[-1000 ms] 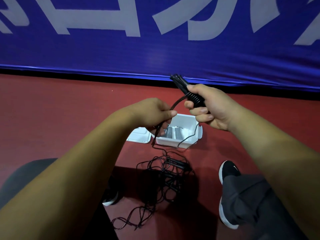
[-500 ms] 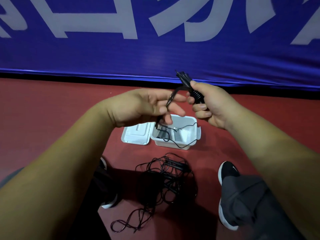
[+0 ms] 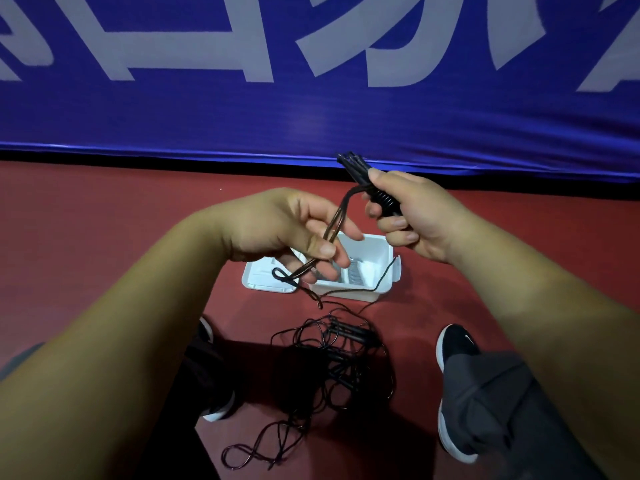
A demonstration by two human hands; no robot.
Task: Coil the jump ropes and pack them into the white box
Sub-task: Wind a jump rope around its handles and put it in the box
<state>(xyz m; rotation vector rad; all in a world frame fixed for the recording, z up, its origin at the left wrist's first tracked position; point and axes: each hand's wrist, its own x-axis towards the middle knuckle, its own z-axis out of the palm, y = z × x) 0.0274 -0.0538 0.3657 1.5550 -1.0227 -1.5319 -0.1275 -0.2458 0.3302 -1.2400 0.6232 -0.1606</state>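
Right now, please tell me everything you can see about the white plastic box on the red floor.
The white rectangular plastic box stands open and upright on the red floor. Its walls look smooth. A latch tab sticks out on its right side. Its white lid lies flat beside it on the left. Inside, something grey and ribbed shows. A thin black cord drapes over its front right rim. The left hand hides its left part.

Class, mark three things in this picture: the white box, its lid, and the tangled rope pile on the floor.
white box [image 3: 379,251], head view, inner right wall.
lid [image 3: 257,277], head view, flat top surface.
rope pile [image 3: 349,331], head view, a black handle in the tangle.
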